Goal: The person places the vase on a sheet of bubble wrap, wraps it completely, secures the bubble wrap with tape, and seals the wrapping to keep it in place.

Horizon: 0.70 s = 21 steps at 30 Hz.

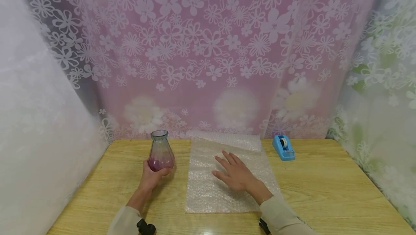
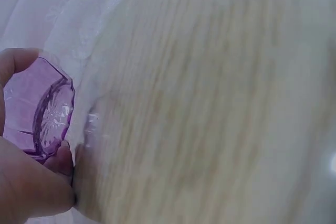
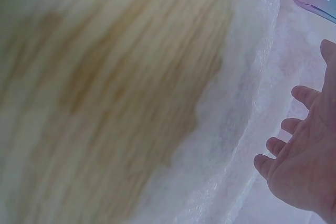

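- Gripping the ribbed glass vase (image 1: 161,152), clear at the neck and purple toward the base, our left hand (image 1: 152,175) has thumb and fingers curled round its lower part.
- We hold it mouth up, near the far edge of the wooden table (image 1: 325,184), toward the far left corner; the left wrist view shows its starburst base, which seems to be off the tabletop.
- Our right hand (image 1: 234,173) is open, fingers spread, above the sheet of bubble wrap (image 1: 204,191); we cannot tell whether any finger touches it.
- That sheet lies between the vase and the blue tape dispenser (image 1: 283,147), reaching from the table's far edge toward the near one, with a loose fold at its far end.
- The dispenser sits near the far right corner, untouched.
- We judge the step in hand to be bringing the vase to the wrap, with no wrapping yet done.
- Our next move probably calls for carrying the vase rightward and laying it gently on the sheet, the right hand steadying the film; glass this smooth could slip.
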Each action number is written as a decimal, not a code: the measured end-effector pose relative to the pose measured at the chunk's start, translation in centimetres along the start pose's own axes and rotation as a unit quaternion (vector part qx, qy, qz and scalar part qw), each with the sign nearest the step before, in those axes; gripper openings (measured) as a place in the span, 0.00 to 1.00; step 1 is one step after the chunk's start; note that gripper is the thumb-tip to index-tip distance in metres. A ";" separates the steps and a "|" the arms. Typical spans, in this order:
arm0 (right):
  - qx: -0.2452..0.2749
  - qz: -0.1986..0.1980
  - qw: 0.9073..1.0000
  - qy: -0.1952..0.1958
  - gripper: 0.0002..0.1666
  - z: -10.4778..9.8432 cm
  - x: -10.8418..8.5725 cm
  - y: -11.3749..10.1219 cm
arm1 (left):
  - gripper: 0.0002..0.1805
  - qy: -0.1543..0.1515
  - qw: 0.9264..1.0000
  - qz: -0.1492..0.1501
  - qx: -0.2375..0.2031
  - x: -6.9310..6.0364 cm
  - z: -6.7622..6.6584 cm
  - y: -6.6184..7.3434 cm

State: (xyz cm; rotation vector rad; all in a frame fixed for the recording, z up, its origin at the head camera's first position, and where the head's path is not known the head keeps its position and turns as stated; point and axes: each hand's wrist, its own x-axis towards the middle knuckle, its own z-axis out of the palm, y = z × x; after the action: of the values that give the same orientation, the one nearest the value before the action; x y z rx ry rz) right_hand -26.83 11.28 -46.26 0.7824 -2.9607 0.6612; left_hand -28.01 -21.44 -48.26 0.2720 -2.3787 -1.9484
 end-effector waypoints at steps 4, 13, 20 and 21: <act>-0.003 0.002 1.000 0.000 0.39 0.0 0.0 -0.1 | 0.55 0.009 1.000 0.003 -0.016 -0.2 -0.1 0.4; 0.004 0.001 1.000 0.003 0.39 -0.5 -0.1 -0.1 | 0.53 0.026 0.997 0.027 -0.070 -0.5 -0.1 2.0; 0.010 0.004 1.000 0.009 0.39 -0.7 -0.3 0.0 | 0.51 0.012 0.994 0.045 -0.103 -0.8 0.0 3.1; 0.011 0.005 1.000 0.010 0.39 -0.7 -0.3 0.1 | 0.50 0.009 0.993 0.047 -0.105 -0.9 0.1 3.2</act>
State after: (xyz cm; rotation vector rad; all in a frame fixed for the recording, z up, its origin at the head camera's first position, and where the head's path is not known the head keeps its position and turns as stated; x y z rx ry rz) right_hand -26.67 11.74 -45.71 0.7594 -2.9469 0.6998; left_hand -27.47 -20.63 -45.09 0.1630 -2.1110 -2.1202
